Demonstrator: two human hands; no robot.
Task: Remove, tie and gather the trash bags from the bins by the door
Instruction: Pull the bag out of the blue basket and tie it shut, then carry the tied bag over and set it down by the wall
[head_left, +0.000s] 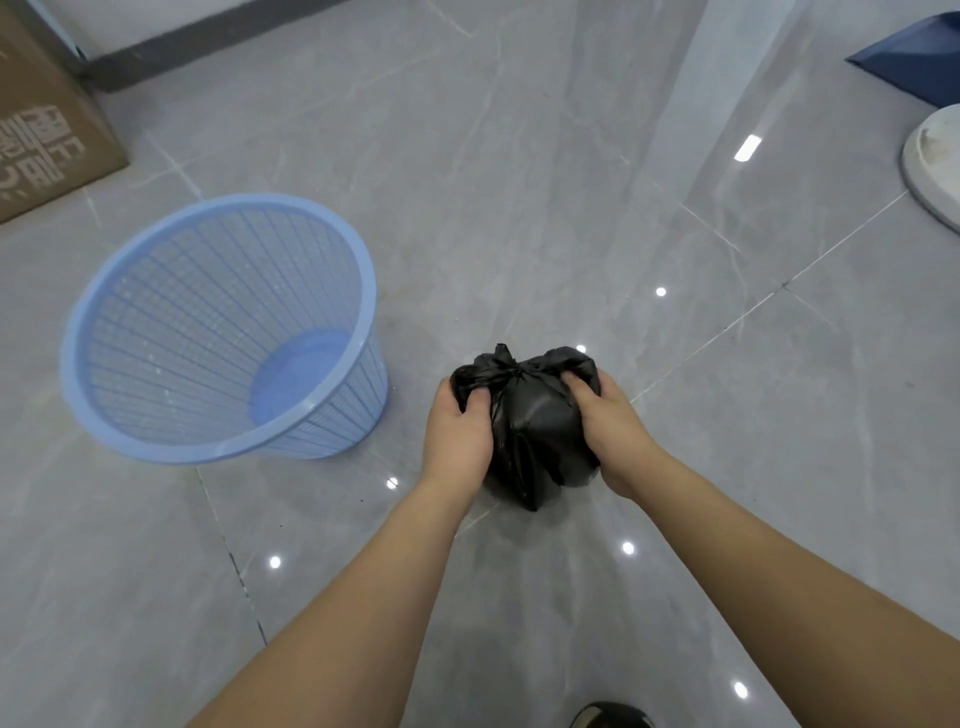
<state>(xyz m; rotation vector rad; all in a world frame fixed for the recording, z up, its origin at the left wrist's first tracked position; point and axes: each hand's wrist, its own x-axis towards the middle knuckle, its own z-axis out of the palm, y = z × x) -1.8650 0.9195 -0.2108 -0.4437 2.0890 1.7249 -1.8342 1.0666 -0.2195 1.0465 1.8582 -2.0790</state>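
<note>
On the grey tiled floor (519, 156), the left hand (457, 431) and right hand (610, 431) each grip one side of the knotted black trash bag (530, 431), fingers curled into its top; the empty blue bin (218, 332) stands just left of it

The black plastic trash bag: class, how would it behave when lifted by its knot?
The black plastic trash bag probably sags floppily, since its film is creased. It seems light: small and held easily by the left hand and right hand.
</note>
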